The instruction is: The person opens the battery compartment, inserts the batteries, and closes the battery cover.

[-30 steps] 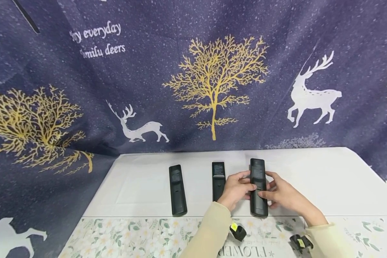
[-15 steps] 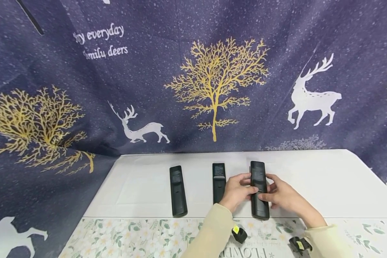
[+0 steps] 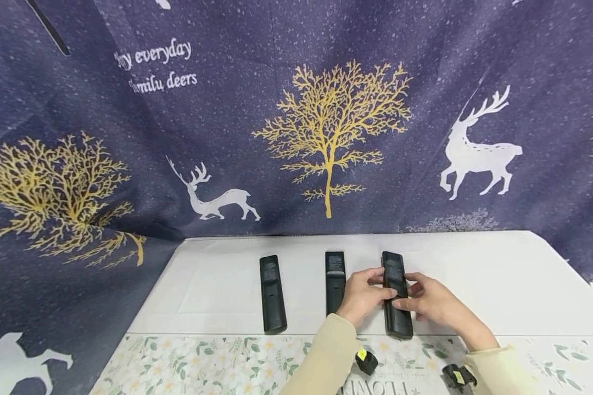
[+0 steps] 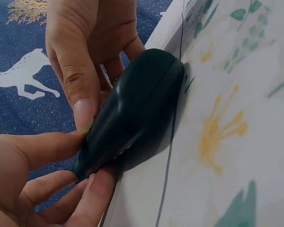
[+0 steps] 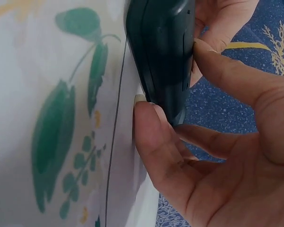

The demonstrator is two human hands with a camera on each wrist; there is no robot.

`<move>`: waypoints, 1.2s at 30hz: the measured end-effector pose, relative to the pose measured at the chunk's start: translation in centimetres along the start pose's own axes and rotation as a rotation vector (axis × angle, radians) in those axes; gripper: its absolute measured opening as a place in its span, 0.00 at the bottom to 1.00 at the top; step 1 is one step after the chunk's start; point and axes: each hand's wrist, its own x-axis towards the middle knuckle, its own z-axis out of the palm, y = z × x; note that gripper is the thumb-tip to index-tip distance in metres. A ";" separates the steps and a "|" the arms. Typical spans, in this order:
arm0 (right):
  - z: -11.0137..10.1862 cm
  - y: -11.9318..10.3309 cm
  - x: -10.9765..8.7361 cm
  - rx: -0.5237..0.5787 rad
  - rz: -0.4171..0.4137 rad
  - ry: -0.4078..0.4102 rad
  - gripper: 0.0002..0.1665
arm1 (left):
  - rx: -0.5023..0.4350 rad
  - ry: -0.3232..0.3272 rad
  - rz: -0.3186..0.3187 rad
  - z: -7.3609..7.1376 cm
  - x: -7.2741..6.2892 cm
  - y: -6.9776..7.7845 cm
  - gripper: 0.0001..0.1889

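Note:
A black remote control (image 3: 394, 270) lies back side up between the two hands, at the right of a row of remotes. My left hand (image 3: 364, 295) grips its left edge, thumb over the back and fingers along the side. From the other edge my right hand (image 3: 432, 300) pinches it, its thumb also across the back. In the left wrist view the rounded near end of the remote (image 4: 137, 101) stands close over the white surface. The right wrist view shows the remote's smooth dark side (image 5: 163, 52) with fingertips at its far end. Its button side is hidden.
Left of the hands lie a second black remote (image 3: 335, 285), partly covered by my left hand, and a third remote (image 3: 274, 299). The white table (image 3: 217, 285) has a floral cloth (image 3: 197, 362) along its front. A dark blue curtain (image 3: 277, 33) hangs behind.
Between the hands the remote has turned slightly, its far end shifting left and a little nearer. Both hands keep their hold on it. The other two remotes have stayed put.

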 end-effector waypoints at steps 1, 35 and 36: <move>0.0 0.0 0.0 -0.001 0.002 0.000 0.52 | 0.000 0.002 -0.001 0.0 0.0 0.0 0.28; 0.5 -0.2 0.3 -0.032 0.056 0.019 0.54 | 0.185 0.075 0.086 0.0 -0.2 0.1 0.21; 0.5 -0.1 0.3 -0.030 0.053 0.019 0.54 | 0.192 0.077 0.089 0.0 -0.2 0.1 0.21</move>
